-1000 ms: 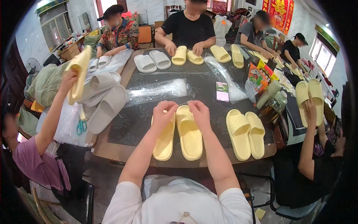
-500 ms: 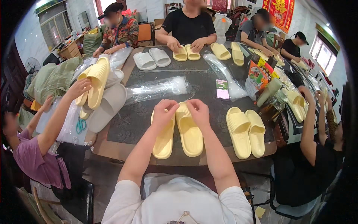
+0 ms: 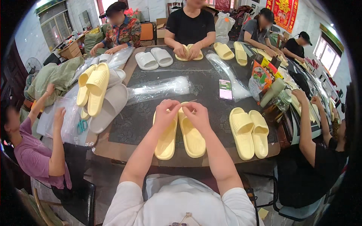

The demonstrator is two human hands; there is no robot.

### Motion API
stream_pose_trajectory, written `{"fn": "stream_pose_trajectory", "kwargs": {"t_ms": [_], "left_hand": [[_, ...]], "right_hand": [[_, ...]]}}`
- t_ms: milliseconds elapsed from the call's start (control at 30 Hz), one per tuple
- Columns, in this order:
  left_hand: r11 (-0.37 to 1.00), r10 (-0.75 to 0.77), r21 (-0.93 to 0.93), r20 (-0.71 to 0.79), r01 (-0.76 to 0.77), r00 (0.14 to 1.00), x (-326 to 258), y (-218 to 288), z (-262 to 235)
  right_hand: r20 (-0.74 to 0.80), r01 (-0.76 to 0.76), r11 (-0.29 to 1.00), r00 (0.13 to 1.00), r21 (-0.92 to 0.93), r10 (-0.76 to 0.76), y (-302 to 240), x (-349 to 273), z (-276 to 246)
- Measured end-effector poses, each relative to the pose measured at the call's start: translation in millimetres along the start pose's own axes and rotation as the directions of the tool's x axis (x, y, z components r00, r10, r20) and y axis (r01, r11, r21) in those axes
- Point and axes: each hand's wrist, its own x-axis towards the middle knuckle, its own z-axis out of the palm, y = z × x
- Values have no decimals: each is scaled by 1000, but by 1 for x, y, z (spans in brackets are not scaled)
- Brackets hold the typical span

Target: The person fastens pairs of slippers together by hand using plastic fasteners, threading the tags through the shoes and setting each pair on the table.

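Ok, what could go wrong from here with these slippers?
First, the heels of the yellow slippers below the left hand and right hand lie close to the near edge of the table; a tug could drag one over. Second, both hands partly cover the straps, so a slip there might go unseen. Third, at left, a yellow pair rests on grey slippers and may slide if bumped.

Lit phone (image 3: pixel 225 90) on dark mat (image 3: pixel 130 122); glass jar (image 3: pixel 276 108); teal scissors (image 3: pixel 82 127); red poster (image 3: pixel 285 15).
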Motion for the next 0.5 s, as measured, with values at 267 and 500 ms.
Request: {"fn": "stream_pose_trajectory", "kwargs": {"t_ms": [267,500], "left_hand": [[1000,-3,0,19,3,1000,-2,4,1],[1000,-11,13,13,10,1000,-1,0,0]], "right_hand": [[-73,-110,992,991,58,114,5,5,-6],[-185,-159,972,964,172,191,6,6,-5]]}}
